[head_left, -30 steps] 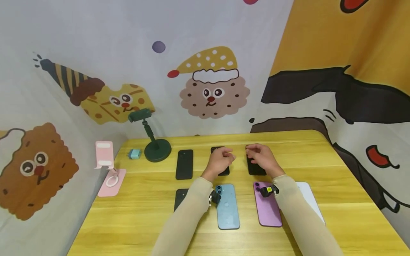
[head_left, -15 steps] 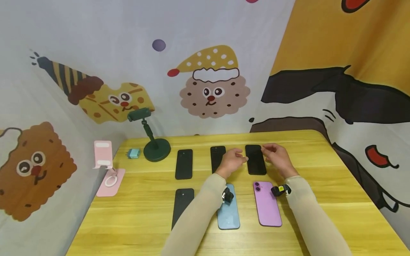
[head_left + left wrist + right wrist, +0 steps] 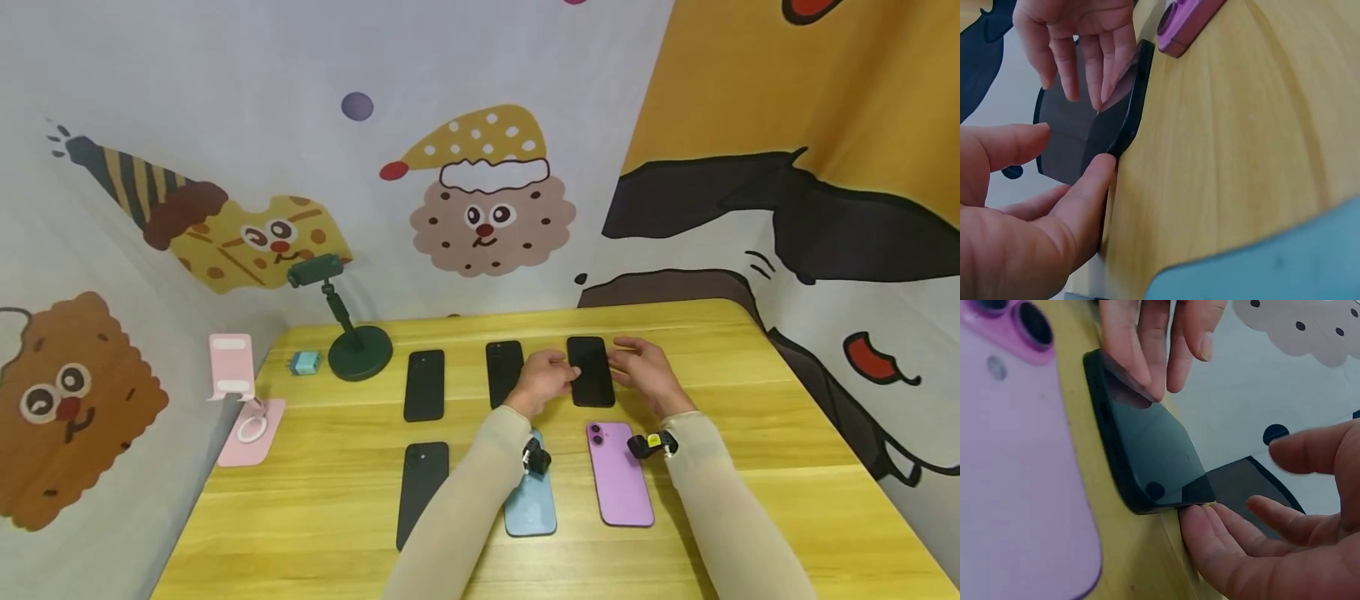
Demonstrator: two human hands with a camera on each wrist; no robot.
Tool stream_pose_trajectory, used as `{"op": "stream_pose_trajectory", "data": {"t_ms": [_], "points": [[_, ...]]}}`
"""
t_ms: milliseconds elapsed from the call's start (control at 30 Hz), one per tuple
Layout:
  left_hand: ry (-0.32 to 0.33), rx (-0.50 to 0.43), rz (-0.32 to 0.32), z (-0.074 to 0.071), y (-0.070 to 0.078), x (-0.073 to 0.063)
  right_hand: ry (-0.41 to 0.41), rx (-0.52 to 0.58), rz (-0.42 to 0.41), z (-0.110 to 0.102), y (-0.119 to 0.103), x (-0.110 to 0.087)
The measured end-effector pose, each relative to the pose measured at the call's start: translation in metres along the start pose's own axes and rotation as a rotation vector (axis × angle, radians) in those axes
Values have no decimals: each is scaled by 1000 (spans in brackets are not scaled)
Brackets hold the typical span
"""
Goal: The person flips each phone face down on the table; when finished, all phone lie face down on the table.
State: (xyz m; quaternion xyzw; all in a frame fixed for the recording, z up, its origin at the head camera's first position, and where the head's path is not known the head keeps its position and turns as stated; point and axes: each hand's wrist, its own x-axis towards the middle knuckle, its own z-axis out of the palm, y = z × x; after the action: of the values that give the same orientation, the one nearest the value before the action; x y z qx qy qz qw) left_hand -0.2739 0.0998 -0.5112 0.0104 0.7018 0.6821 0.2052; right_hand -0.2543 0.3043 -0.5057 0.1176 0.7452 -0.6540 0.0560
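A black phone (image 3: 591, 372) lies with its glossy dark face up in the back row on the table. My left hand (image 3: 543, 381) is at its left edge, with a fingertip (image 3: 1102, 164) right against the side in the left wrist view. On the opposite side, my right hand (image 3: 647, 372) has relaxed fingers, and its lower fingertips (image 3: 1194, 519) meet the phone's edge in the right wrist view. Nearest to the left hand, another black phone (image 3: 501, 371) is partly covered by it. A pink phone (image 3: 624, 483) lies in front, and a light blue phone (image 3: 531, 510) is partly under the left sleeve.
Two dark phones, a back one (image 3: 424, 385) and a front one (image 3: 422, 483), lie to the left. Beyond them stand a green phone stand (image 3: 360, 352), a small blue charger plug (image 3: 305, 362) and a pink folding stand (image 3: 252, 429). A printed curtain (image 3: 480, 67) hangs behind the wooden table (image 3: 300, 517).
The right hand has moved off the top of the black phone to its right side. My left hand has shifted right, from the middle phone to this phone's left edge.
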Motion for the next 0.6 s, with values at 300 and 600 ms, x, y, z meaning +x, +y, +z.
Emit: {"op": "stream_pose_trajectory", "data": {"t_ms": [300, 600], "points": [[-11, -117, -31, -1, -6, 2, 28, -26, 9, -1, 8, 7], [-36, -164, -39, -1, -3, 1, -11, 31, 26, 7, 11, 9]]}}
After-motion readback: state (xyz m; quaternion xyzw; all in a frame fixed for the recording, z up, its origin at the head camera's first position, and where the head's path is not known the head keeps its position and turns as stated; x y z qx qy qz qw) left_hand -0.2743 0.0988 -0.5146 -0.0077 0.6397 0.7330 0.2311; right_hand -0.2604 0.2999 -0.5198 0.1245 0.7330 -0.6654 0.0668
